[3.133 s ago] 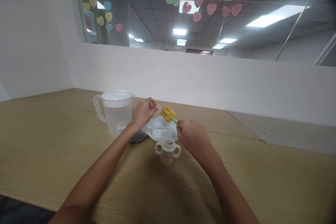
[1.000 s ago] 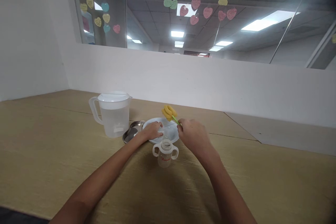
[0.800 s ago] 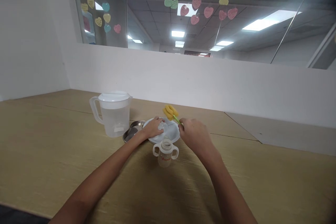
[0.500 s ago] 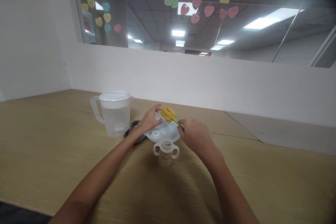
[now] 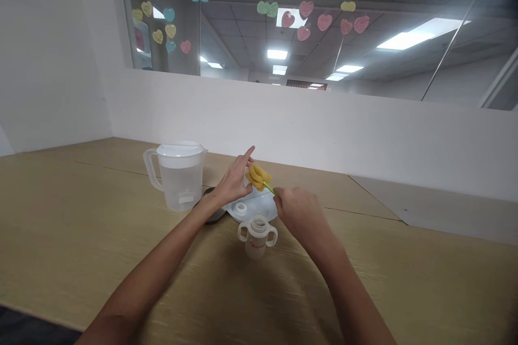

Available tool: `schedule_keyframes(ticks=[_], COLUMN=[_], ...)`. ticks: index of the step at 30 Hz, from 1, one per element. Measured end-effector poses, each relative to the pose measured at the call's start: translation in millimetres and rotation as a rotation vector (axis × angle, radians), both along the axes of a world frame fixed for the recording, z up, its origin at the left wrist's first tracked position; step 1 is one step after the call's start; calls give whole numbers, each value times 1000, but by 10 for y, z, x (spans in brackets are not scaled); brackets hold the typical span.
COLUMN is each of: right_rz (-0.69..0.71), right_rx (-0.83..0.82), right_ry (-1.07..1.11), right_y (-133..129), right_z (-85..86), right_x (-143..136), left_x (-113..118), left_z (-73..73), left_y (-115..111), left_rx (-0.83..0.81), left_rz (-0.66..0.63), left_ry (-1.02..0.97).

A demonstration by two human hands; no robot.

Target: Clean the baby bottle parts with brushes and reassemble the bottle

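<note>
My right hand (image 5: 297, 210) is closed round the green handle of a sponge brush (image 5: 259, 178), whose yellow head points up and left. My left hand (image 5: 234, 180) is at that head, index finger raised and thumb below. Between its thumb and fingers is a small clear piece (image 5: 245, 177), perhaps a bottle cap, pressed against the sponge and mostly hidden. Below the hands, a baby bottle (image 5: 256, 240) with two handles and red lettering stands upright and uncapped. Behind it lies a pale plate (image 5: 263, 207) with a white ring-shaped collar (image 5: 240, 208) on it.
A lidded clear pitcher (image 5: 182, 178) stands left of my hands on the wooden table (image 5: 101, 237). My left wrist partly covers a dark metal bowl (image 5: 216, 216). Behind the table is a white wall (image 5: 243, 118) with a window and heart-shaped notes.
My left hand has turned upward, with its index finger more raised. The sponge head has shifted slightly against the clear piece. The whole view has dropped a little.
</note>
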State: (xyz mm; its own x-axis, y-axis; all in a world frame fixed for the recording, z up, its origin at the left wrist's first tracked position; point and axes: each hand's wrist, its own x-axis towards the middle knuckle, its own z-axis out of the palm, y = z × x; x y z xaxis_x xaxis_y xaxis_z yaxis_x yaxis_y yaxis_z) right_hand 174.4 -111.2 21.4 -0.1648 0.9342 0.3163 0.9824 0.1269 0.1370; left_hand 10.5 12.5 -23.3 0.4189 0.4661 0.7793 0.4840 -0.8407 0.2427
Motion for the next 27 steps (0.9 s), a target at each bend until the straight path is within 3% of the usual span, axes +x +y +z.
schedule_keyframes(ticks=[6,13,19,22,25,27], right_rz=[39,198,247,210,220,230], right_rx=[61,244,334,267,177,136], right_ry=[-63,-126,-42,-1,63,115], right_y=[10,159,191,162,133,125], right_z=[27,-4,13,16,15,16], right_x=[101,249,230,184,167,181], left_x=[-85,-264,-94,-19,-48,-101], left_z=[166,226,142,101,161,251], left_y=[-170,-104,-92,-130,-218,-295], left_rx=[-143,-404,-592,-656,-570,-499], left_rz=[-168,-366,-316,-187,17,16], left_ry=[-44,-351,-585,-500,-330,-228])
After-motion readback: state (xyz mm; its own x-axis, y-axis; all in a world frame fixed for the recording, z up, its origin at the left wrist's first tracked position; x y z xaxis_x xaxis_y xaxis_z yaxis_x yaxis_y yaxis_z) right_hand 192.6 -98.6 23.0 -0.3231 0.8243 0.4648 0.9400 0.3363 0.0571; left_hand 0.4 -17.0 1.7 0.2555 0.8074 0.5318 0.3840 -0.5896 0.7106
